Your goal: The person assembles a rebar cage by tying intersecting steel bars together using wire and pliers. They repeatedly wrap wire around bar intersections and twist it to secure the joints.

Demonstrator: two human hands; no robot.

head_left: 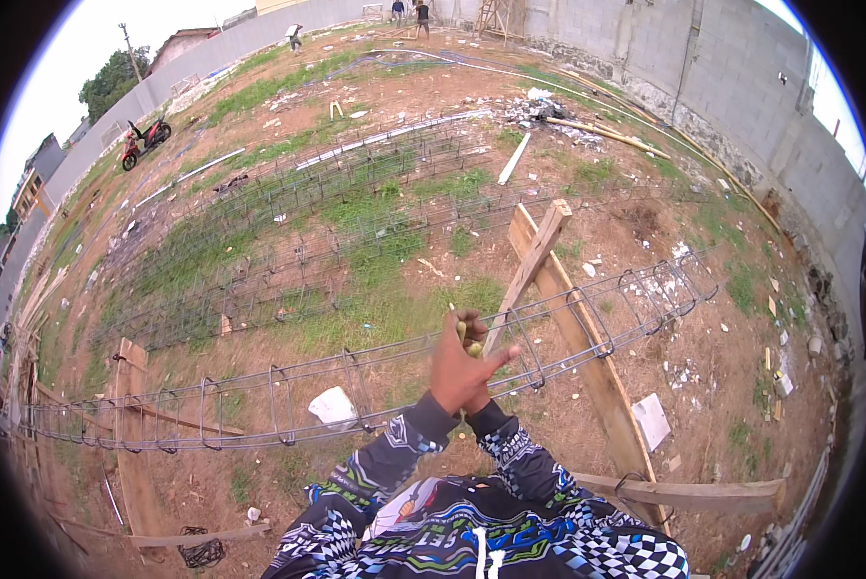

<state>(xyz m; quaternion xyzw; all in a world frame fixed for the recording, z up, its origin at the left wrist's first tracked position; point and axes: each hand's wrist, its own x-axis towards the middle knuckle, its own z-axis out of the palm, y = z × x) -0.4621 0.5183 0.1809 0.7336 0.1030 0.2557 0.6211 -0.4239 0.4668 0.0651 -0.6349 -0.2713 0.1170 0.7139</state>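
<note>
My two hands are close together over the steel rebar cage (346, 372), which runs across in front of me with square stirrups along it. The back of my left hand (457, 367) faces me, its fingers curled and its thumb pointing right. Something yellowish-green (473, 347) shows by its fingers; its kind cannot be made out. A thin pale tip sticks up above the fingers. Mostly hidden behind the left hand is my right hand (478, 398), and its fingers do not show clearly. Whether either hand touches the bars, I cannot tell.
Wooden supports, a right plank (602, 386) and a left board (134, 463), stand under the cage. An upright timber (530, 270) rises just beyond my hands. More rebar cages (259, 251) lie on the grass. Farther off are people (421, 17), a red motorbike (143, 143) and a grey wall (694, 77).
</note>
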